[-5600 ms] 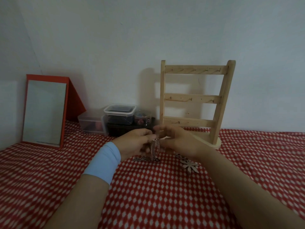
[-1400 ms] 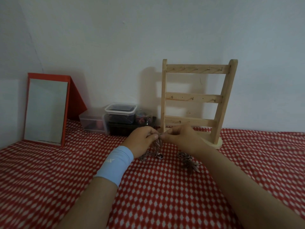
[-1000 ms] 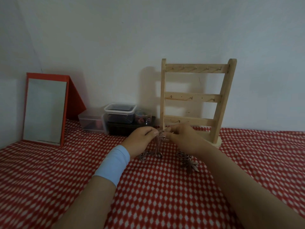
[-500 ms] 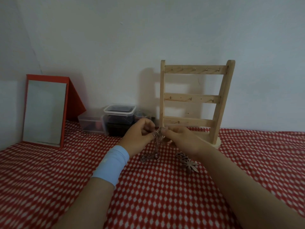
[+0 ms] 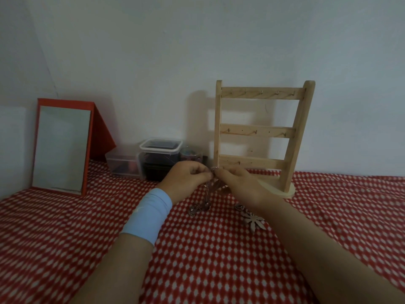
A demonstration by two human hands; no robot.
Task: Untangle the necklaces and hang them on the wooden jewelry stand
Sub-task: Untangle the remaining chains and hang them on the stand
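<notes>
A tangle of thin necklace chains (image 5: 207,194) hangs between my two hands just above the red checked cloth. My left hand (image 5: 186,181), with a light blue wristband, pinches the chains at the top. My right hand (image 5: 238,183) pinches the same knot from the other side. The chains' lower ends pool on the cloth (image 5: 198,209). A flower-shaped pendant (image 5: 254,220) lies on the cloth under my right wrist. The wooden jewelry stand (image 5: 260,132) rises right behind my hands, its three hook bars bare.
A red-framed mirror (image 5: 61,145) leans against the wall at the left. Clear plastic boxes (image 5: 160,159) and a small jar (image 5: 190,153) sit by the wall left of the stand. The red checked cloth (image 5: 219,260) covers the surface.
My hands have lifted a little and drawn together at the knot, so the chains hang higher off the cloth than before. The flower pendant stays on the cloth.
</notes>
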